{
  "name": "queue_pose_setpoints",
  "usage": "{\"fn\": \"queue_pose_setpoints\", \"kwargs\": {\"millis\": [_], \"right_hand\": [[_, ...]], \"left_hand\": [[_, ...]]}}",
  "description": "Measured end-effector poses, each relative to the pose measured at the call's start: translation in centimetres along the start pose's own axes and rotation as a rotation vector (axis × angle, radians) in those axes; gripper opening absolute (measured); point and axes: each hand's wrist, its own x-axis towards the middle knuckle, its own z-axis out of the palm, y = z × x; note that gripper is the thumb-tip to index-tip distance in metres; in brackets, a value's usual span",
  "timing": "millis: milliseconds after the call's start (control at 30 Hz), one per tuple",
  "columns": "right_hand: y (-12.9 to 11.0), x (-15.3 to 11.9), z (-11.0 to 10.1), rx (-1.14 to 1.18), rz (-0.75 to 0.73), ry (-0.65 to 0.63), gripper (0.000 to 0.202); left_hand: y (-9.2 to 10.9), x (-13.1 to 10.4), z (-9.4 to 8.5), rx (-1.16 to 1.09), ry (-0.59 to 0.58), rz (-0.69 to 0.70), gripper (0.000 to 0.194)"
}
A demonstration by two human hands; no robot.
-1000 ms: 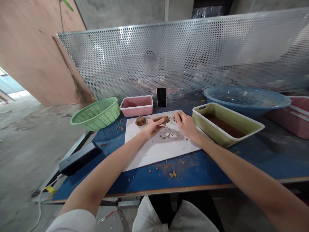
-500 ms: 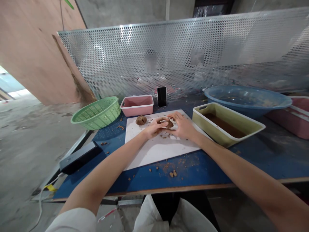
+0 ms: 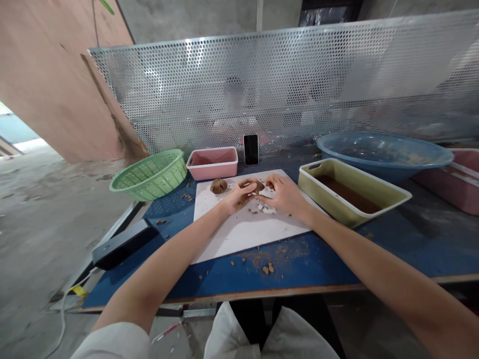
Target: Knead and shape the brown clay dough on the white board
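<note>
Worktop (image 3: pixel 232 285): blue, dusted brown.
White board (image 3: pixel 224 244): beneath both hands, littered.
Left hand (image 3: pixel 235 197): closed round brown lump (image 3: pixel 259 186), above board; seemingly part-worked.
Right hand (image 3: pixel 285 196): curled at lump's right; grip unclear.
Second lump (image 3: pixel 219 186): on board, cracked, probably unfinished.
Crumbs (image 3: pixel 266 269): some breaking done, likely.

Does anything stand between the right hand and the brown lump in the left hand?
Nothing visible does: the right hand is right beside the brown lump in the left hand. The other lump sits beyond the left hand, out of the way, on the white board.
</note>
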Motion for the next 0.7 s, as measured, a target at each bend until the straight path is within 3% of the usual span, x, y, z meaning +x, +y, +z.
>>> {"fn": "queue_pose_setpoints", "kwargs": {"millis": [300, 700], "right_hand": [[-0.16, 0.1, -0.43, 0.04, -0.043, -0.118, 0.04], [0.27, 0.45, -0.55, 0.153, 0.118, -0.035, 0.041]], "left_hand": [[0.06, 0.16, -0.28, -0.009, 0.058, -0.046, 0.048], [0.26, 0.04, -0.12, 0.017, 0.065, -0.044, 0.049]]}}
